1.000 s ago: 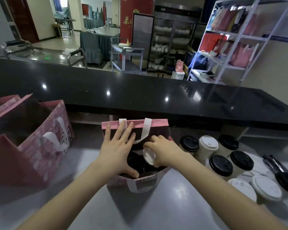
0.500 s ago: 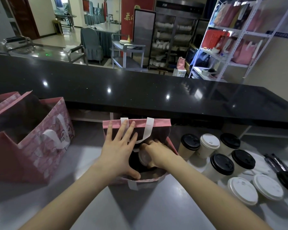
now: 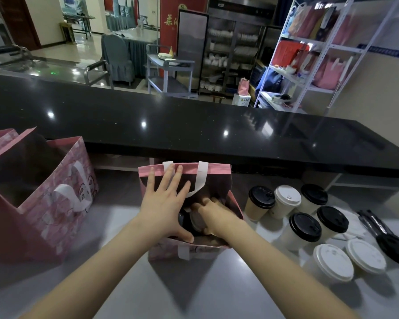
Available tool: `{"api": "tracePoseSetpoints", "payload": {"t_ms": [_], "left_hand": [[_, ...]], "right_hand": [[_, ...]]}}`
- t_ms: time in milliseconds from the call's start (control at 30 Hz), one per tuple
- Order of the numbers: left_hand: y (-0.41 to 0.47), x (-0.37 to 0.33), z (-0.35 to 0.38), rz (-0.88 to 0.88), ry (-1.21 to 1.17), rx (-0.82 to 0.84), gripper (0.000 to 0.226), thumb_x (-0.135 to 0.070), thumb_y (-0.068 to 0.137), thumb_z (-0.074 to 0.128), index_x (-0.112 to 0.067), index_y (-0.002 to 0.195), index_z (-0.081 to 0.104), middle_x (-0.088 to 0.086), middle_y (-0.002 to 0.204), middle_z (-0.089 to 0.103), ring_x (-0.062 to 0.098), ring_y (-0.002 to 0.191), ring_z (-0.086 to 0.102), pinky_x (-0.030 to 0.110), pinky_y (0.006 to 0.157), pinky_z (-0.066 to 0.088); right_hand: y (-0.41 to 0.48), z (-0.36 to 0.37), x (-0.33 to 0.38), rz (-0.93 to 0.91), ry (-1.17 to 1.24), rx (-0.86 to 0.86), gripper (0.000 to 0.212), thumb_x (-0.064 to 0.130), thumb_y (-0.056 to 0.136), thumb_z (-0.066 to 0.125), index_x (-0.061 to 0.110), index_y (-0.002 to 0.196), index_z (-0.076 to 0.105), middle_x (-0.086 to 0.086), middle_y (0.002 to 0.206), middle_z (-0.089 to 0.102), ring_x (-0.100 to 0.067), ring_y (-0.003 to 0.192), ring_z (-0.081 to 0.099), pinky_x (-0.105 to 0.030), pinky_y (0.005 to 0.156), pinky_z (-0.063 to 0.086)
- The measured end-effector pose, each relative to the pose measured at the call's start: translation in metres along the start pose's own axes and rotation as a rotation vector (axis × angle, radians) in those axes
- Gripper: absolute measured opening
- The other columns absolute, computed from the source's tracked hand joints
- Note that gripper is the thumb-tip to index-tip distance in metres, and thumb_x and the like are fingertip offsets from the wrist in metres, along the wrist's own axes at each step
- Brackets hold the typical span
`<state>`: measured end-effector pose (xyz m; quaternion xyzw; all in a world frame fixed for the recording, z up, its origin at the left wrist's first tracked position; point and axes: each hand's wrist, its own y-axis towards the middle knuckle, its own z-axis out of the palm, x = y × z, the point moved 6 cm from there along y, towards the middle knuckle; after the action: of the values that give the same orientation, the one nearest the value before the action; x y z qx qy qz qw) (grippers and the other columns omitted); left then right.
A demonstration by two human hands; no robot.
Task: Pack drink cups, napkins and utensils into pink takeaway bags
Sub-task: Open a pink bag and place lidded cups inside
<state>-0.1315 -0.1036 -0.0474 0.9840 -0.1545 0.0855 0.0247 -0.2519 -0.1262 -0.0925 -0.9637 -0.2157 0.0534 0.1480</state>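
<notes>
Cup (image 3: 196, 223) with white lid sits inside the pink bag (image 3: 164, 253), gripped from three o'clock by the right hand (image 3: 214, 217); left hand (image 3: 165, 204) lies flat at ten o'clock.

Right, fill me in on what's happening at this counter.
A person is packing a small pink takeaway bag. The left hand, fingers spread straight, holds the bag's mouth open, while the right hand is down inside it, gripping a pale-lidded cup next to a black-lidded cup. Seven lidded cups stand unpacked to the right, with black utensils beyond them. A larger pink bag stands open on the left.
</notes>
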Motion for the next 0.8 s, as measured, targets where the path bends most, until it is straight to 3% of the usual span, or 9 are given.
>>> {"api": "tracePoseSetpoints", "payload": {"t_ms": [200, 367, 500, 600, 667, 733, 800], "left_hand": [[0.014, 0.010, 0.002, 0.044, -0.034, -0.006, 0.128, -0.084, 0.055, 0.062, -0.028, 0.153, 0.001, 0.012, 0.158, -0.024, 0.031, 0.140, -0.034, 0.059, 0.107, -0.022], [0.038, 0.012, 0.005, 0.090, -0.066, -0.012, 0.125, -0.082, 0.058, 0.062, -0.027, 0.154, 0.002, 0.013, 0.159, -0.020, 0.032, 0.142, -0.031, 0.062, 0.110, -0.018], [0.055, 0.021, 0.001, 0.093, -0.188, -0.074, 0.097, -0.078, 0.076, 0.048, -0.026, 0.151, 0.016, 0.010, 0.162, -0.002, 0.029, 0.146, -0.019, 0.059, 0.112, -0.013], [0.058, 0.031, -0.005, 0.079, -0.356, -0.187, 0.072, -0.068, 0.088, 0.038, -0.028, 0.147, 0.028, 0.001, 0.161, 0.017, 0.022, 0.149, -0.005, 0.057, 0.115, -0.007], [0.056, 0.038, -0.005, 0.095, -0.492, -0.137, 0.075, -0.076, 0.084, 0.030, -0.036, 0.146, 0.028, -0.006, 0.160, 0.020, 0.017, 0.149, -0.005, 0.056, 0.115, -0.007], [0.049, 0.044, -0.002, 0.130, -0.585, -0.011, 0.091, -0.092, 0.067, 0.021, -0.046, 0.146, 0.024, -0.009, 0.161, 0.013, 0.015, 0.148, -0.012, 0.056, 0.113, -0.012], [0.040, 0.047, 0.003, 0.166, -0.613, 0.085, 0.106, -0.101, 0.052, 0.024, -0.052, 0.145, 0.017, -0.010, 0.162, 0.003, 0.012, 0.145, -0.021, 0.055, 0.111, -0.018]], "right_hand": [[0.003, 0.005, 0.002, -0.002, -0.020, -0.021, 0.077, 0.009, 0.081, 0.070, 0.023, 0.147, 0.031, -0.007, 0.146, 0.029, -0.035, 0.124, 0.041, -0.046, 0.097, 0.046], [0.017, -0.002, 0.004, -0.005, -0.079, -0.037, 0.062, 0.019, 0.090, 0.061, 0.021, 0.146, 0.033, -0.008, 0.147, 0.032, -0.032, 0.128, 0.036, -0.047, 0.098, 0.044], [0.018, -0.017, 0.006, -0.063, -0.192, -0.096, 0.058, 0.025, 0.092, 0.057, 0.019, 0.146, 0.036, -0.010, 0.149, 0.034, -0.029, 0.136, 0.032, -0.042, 0.106, 0.038], [0.002, -0.044, -0.003, -0.060, -0.169, -0.211, 0.048, 0.038, 0.091, 0.056, 0.016, 0.133, 0.050, -0.007, 0.132, 0.050, -0.025, 0.122, 0.045, -0.038, 0.098, 0.041], [-0.017, -0.062, -0.014, -0.036, -0.085, -0.266, 0.047, 0.054, 0.093, 0.045, 0.020, 0.122, 0.059, 0.000, 0.121, 0.057, -0.020, 0.113, 0.050, -0.036, 0.094, 0.043], [-0.039, -0.072, -0.029, -0.026, 0.005, -0.281, 0.063, 0.072, 0.087, 0.030, 0.025, 0.109, 0.065, 0.007, 0.111, 0.062, -0.012, 0.105, 0.053, -0.032, 0.093, 0.043], [-0.060, -0.071, -0.045, -0.033, 0.011, -0.259, 0.068, 0.081, 0.080, 0.025, 0.032, 0.105, 0.065, 0.015, 0.111, 0.060, -0.006, 0.109, 0.049, -0.031, 0.105, 0.033]]}}
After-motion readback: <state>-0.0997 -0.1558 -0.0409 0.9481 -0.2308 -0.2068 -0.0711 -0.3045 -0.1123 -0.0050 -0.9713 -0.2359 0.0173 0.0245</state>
